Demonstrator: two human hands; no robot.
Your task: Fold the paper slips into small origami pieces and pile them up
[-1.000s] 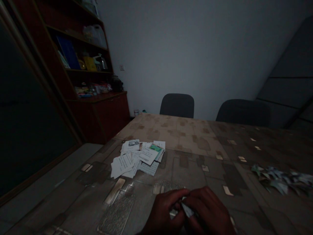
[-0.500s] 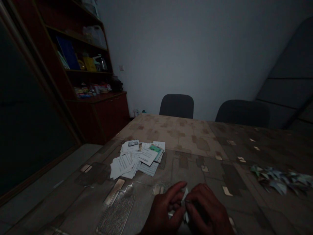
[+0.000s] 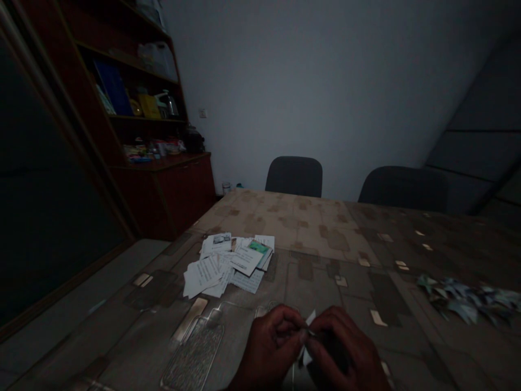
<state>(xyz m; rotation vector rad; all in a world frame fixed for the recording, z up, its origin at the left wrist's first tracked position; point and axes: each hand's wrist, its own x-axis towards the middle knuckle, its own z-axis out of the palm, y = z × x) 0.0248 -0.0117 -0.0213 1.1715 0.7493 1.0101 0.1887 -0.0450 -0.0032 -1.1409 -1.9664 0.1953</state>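
Observation:
Both hands meet at the near edge of the table, pinching one small piece of folded white paper (image 3: 308, 355). My left hand (image 3: 273, 342) is closed, thumb and index finger pressed together on the paper's left side. From the right, my right hand (image 3: 345, 345) grips it with thumb and fingertips. Much of the paper is hidden behind the fingers, so its exact folded shape cannot be made out. Beyond my left hand lies a loose pile of printed paper pieces (image 3: 228, 264), one with a green picture on top.
A heap of folded paper pieces (image 3: 468, 298) lies on the table's right side. The patterned tablecloth (image 3: 293, 217) covers the table. Two dark chairs (image 3: 293, 176) stand at the far side, and a red-brown cabinet (image 3: 185, 190) with filled shelves is at the left.
My left index finger has curled down, from raised off the paper to pinching against the thumb. The paper has shifted slightly between the fingertips. The piles have not moved.

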